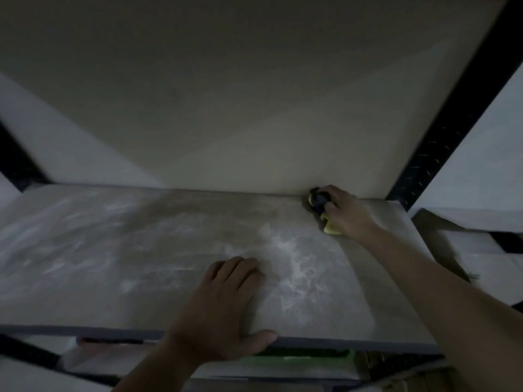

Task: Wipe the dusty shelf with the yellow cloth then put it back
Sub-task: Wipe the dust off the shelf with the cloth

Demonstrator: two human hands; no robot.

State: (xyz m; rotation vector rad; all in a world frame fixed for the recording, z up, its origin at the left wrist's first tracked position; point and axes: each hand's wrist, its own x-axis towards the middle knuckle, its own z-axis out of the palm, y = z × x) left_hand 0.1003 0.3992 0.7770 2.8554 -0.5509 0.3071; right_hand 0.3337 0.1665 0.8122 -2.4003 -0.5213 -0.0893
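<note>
The dusty shelf (141, 250) is a grey board with white powdery smears across its left side and middle. My right hand (346, 212) reaches to the far right back corner and grips the yellow cloth (330, 227), pressing it onto the board against the back wall. A dark patch shows on the cloth under my fingers. Only a small yellow edge peeks out below the hand. My left hand (226, 306) lies flat on the front part of the shelf, fingers together, thumb hooked over the front edge, holding nothing.
A pale back wall (254, 108) rises behind the shelf. Black metal uprights (441, 142) frame the right side and the left (14, 157). White boxes (481, 236) stand to the right. A green item (311, 356) sits on the level below.
</note>
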